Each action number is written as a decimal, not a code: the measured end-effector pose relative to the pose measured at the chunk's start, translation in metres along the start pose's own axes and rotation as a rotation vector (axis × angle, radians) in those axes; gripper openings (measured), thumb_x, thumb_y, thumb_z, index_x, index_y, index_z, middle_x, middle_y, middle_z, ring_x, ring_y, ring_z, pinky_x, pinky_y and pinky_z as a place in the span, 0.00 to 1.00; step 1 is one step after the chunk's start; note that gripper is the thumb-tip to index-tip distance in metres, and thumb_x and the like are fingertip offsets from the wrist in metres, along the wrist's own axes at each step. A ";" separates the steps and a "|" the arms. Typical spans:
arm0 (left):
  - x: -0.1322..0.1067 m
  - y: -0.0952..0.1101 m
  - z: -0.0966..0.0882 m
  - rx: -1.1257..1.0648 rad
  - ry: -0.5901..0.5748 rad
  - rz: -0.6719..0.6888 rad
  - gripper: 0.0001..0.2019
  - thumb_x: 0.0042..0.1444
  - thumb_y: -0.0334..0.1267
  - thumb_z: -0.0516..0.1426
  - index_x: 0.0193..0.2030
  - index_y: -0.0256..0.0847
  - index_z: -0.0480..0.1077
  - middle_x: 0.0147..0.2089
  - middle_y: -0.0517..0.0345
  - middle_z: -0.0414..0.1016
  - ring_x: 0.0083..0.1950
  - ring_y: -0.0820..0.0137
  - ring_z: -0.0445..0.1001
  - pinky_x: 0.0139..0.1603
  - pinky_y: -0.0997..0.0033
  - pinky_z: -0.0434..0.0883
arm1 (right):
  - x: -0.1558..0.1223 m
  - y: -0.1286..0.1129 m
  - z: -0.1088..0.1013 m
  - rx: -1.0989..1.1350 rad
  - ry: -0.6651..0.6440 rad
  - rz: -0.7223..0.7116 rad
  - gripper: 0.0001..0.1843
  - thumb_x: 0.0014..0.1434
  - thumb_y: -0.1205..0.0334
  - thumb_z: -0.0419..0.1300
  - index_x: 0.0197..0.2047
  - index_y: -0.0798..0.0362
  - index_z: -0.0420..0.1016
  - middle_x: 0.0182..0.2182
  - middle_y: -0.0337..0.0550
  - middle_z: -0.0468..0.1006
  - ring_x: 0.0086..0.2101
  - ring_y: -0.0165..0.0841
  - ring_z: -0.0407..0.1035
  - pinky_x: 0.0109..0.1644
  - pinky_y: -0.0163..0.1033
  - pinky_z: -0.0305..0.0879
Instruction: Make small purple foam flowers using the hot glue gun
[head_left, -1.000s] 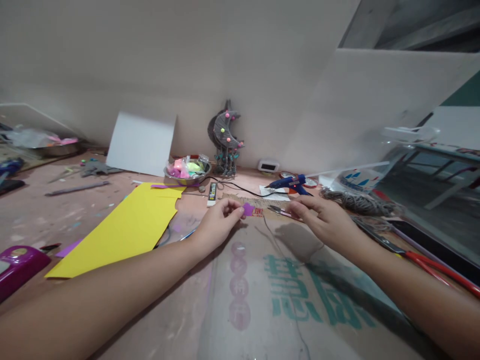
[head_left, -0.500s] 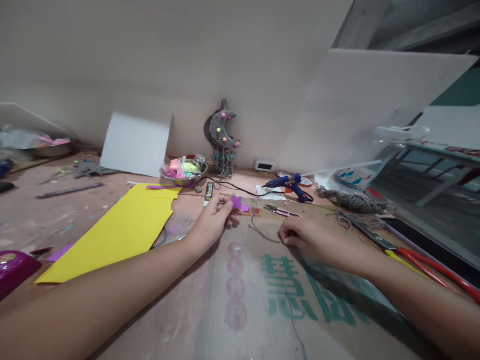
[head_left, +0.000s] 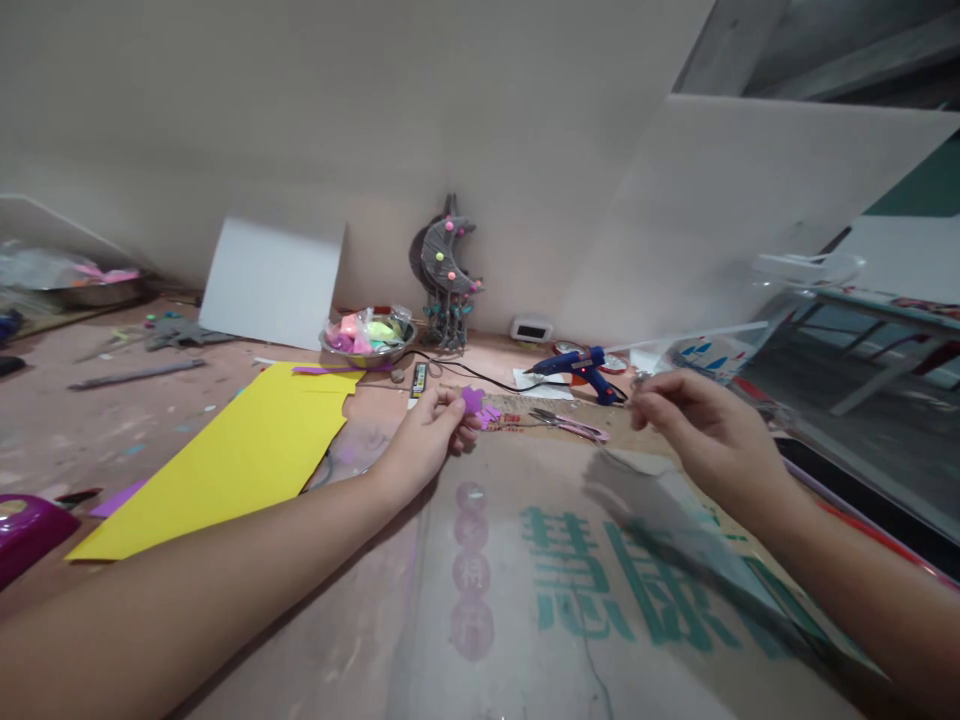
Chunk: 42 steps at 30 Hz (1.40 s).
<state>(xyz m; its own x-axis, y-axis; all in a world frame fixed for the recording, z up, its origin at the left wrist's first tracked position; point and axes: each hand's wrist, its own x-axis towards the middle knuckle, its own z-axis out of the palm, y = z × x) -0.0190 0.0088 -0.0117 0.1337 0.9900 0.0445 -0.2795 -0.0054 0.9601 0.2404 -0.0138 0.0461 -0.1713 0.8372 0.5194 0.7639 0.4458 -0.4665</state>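
Observation:
In my left hand [head_left: 435, 425], thumb and fingers pinch small purple cut-out shapes [head_left: 474, 400], which stick out to the right above the cardboard. My right hand [head_left: 686, 420] is raised at the right, its fingertips pressed together. A thin grey string [head_left: 630, 462] curves just below it and seems to run up to the fingers, though the grip itself is blurred. Between the hands lies a small pair of pink-handled scissors [head_left: 570, 425]. Printed cardboard [head_left: 510, 560] under a clear sheet spreads below both hands.
A blue glue gun [head_left: 577, 368] stands on white paper ahead. Yellow sheets [head_left: 225, 460] lie left. Behind them is a bowl [head_left: 367, 355] of bagged colourful clay, beside a grey moon ornament [head_left: 446, 265]. A dark phone-like slab [head_left: 862, 505] lies at the right.
My right hand has lifted from the cardboard and moved right, and the string piece has left its place between the hands. My left hand stays put with the purple cut-outs.

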 end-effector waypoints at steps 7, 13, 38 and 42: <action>0.000 -0.002 0.000 0.088 0.027 0.014 0.08 0.56 0.40 0.53 0.32 0.38 0.59 0.28 0.60 0.70 0.25 0.78 0.68 0.26 0.78 0.63 | -0.029 -0.024 0.024 0.126 -0.801 -0.194 0.32 0.59 0.45 0.50 0.63 0.52 0.58 0.63 0.49 0.57 0.62 0.44 0.48 0.64 0.54 0.44; 0.001 -0.004 -0.001 0.071 -0.005 0.033 0.08 0.56 0.40 0.53 0.32 0.39 0.59 0.27 0.62 0.69 0.24 0.78 0.68 0.26 0.78 0.63 | -0.027 -0.029 0.029 0.219 -0.723 -0.146 0.29 0.63 0.47 0.46 0.63 0.51 0.58 0.62 0.49 0.59 0.61 0.39 0.52 0.64 0.50 0.46; -0.003 0.001 0.001 0.063 -0.026 0.018 0.07 0.53 0.38 0.55 0.30 0.39 0.59 0.24 0.66 0.65 0.23 0.78 0.66 0.27 0.79 0.62 | -0.009 -0.029 0.044 0.246 -0.428 0.169 0.18 0.55 0.55 0.57 0.47 0.54 0.73 0.31 0.44 0.76 0.26 0.29 0.67 0.28 0.35 0.64; -0.005 0.002 0.001 0.089 -0.061 0.061 0.08 0.54 0.39 0.54 0.30 0.39 0.60 0.25 0.66 0.65 0.25 0.78 0.66 0.29 0.79 0.63 | 0.006 -0.027 0.068 0.161 -0.377 0.085 0.31 0.54 0.59 0.58 0.61 0.53 0.60 0.35 0.45 0.76 0.29 0.32 0.69 0.34 0.38 0.66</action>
<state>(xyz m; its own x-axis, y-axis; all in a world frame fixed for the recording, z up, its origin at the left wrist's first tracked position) -0.0194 0.0040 -0.0095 0.1775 0.9771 0.1173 -0.2034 -0.0802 0.9758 0.1763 0.0012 0.0129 -0.3506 0.9170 0.1902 0.6833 0.3893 -0.6177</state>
